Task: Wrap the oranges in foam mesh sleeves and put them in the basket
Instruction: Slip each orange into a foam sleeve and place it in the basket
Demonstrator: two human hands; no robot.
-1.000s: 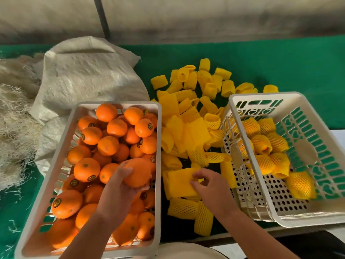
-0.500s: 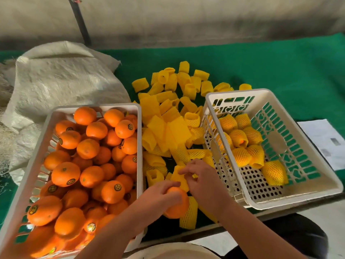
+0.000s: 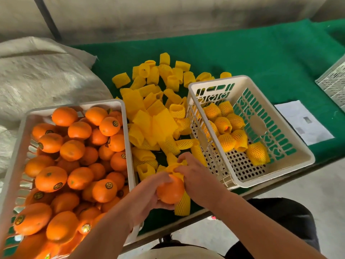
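Observation:
My left hand (image 3: 147,195) grips a bare orange (image 3: 170,191) near the table's front edge. Against the top of that orange my right hand (image 3: 196,176) pinches a yellow foam mesh sleeve (image 3: 172,168). A pile of loose yellow sleeves (image 3: 155,113) lies between two white baskets. The left basket (image 3: 128,128) is heaped with bare oranges (image 3: 78,156). The right basket (image 3: 291,146) holds several oranges wrapped in yellow mesh (image 3: 227,128).
A grey woven sack (image 3: 43,75) lies behind the left basket. A green cloth (image 3: 242,53) covers the table. A white paper sheet (image 3: 304,122) lies right of the right basket, with another white basket's corner (image 3: 334,83) at the far right edge.
My left hand lifted an orange out of the left basket and brought it right to the front edge. My right hand picked a sleeve from the pile and set it against the orange.

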